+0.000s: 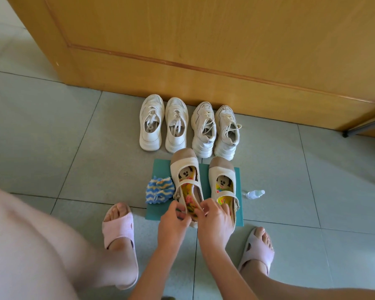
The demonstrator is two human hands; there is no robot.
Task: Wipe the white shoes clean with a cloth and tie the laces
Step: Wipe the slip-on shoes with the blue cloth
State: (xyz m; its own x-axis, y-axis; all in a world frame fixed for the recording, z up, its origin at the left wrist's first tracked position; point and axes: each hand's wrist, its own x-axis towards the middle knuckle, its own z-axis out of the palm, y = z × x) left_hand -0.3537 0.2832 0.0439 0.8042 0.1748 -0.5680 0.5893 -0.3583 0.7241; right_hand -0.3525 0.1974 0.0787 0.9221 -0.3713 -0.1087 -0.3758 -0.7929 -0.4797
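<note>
Both hands meet at the heel of a cream strap shoe that lies on a green mat on the tiled floor. The left hand curls its fingers around the heel's left edge. The right hand pinches the heel from the other side, though whether it has the rim or the patterned insole is hard to tell. A second strap shoe sits just beside it on the mat, its heel partly under the right hand. The blue, white and yellow cloth lies against the held shoe's left side, in nobody's grasp. A small spray bottle lies on its side just off the mat's right edge. Two pairs of white sneakers — left pair, right pair — stand in a row against the wooden door, laces loose.
</note>
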